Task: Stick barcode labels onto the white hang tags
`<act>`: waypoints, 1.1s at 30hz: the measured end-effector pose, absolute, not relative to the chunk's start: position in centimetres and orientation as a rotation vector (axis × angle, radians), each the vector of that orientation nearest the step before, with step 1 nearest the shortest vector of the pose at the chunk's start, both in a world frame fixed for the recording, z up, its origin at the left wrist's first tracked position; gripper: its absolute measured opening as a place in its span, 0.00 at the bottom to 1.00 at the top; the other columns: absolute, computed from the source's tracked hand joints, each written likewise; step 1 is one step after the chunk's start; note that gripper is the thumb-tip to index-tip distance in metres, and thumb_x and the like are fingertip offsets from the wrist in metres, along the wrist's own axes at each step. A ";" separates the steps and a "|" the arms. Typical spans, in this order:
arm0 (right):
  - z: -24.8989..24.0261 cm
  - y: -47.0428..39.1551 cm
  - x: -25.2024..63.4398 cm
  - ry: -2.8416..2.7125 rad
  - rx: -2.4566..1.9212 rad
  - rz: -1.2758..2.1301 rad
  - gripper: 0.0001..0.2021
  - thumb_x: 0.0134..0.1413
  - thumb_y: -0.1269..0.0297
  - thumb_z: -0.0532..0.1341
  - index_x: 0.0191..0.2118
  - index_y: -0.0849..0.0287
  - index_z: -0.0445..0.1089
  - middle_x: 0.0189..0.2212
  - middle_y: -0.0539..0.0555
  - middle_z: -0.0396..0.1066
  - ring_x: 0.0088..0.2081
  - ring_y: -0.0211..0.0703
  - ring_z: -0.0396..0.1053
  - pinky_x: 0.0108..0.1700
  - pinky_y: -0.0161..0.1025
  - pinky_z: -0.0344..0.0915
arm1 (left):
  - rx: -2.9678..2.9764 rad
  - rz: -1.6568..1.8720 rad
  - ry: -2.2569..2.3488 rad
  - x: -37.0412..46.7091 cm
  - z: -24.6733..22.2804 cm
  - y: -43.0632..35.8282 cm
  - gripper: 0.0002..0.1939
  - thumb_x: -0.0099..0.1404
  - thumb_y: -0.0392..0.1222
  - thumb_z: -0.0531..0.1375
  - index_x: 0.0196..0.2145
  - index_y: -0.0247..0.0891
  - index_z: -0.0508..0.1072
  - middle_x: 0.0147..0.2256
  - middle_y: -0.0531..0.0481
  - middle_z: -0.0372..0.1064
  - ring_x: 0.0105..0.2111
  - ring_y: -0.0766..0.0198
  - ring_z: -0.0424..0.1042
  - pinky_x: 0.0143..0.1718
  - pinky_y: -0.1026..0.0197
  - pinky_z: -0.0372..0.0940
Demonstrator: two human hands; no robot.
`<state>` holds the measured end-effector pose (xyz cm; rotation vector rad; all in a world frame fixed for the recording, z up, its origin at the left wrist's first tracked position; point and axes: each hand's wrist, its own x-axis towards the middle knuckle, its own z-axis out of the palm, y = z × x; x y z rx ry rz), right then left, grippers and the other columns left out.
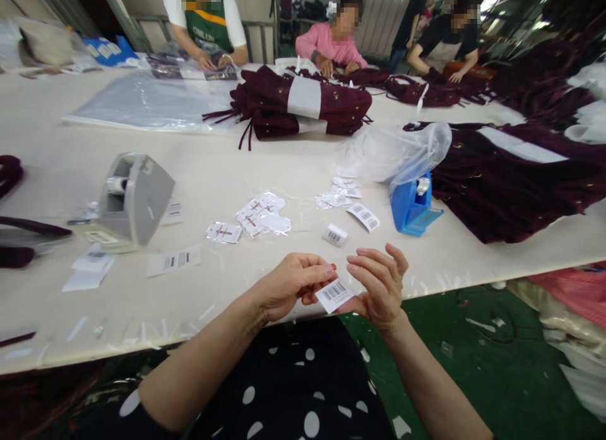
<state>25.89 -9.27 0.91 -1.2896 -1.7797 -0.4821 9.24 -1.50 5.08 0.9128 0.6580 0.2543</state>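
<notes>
A small white barcode label (335,295) is between my two hands, over the table's front edge. My left hand (296,282) is closed in a pinch at the label's left side; its lower fingers are partly hidden behind it. The thumb of my right hand (379,285) meets the label's right edge, while its other fingers are raised and apart. Just beyond my hands lie a curled strip of barcode labels (335,235) and a flat label piece (363,217). Clear-wrapped hang tags (262,214) are heaped further left.
A blue tape dispenser (411,206) stands to the right, a grey dispenser (137,200) to the left. Bundled maroon garments (265,105) and clear plastic bags (142,105) cover the far side. More maroon pieces (511,181) lie right. Several people work opposite.
</notes>
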 end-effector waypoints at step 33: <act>-1.0 -9.5 19.4 -0.479 -1.211 1.097 0.09 0.40 0.63 0.67 0.27 0.60 0.68 0.18 0.46 0.67 0.22 0.32 0.61 0.26 0.31 0.56 | 1.042 0.837 1.050 8.5 2.0 -2.8 0.08 0.53 0.40 0.60 0.28 0.33 0.74 0.16 0.55 0.65 0.17 0.72 0.61 0.20 0.69 0.56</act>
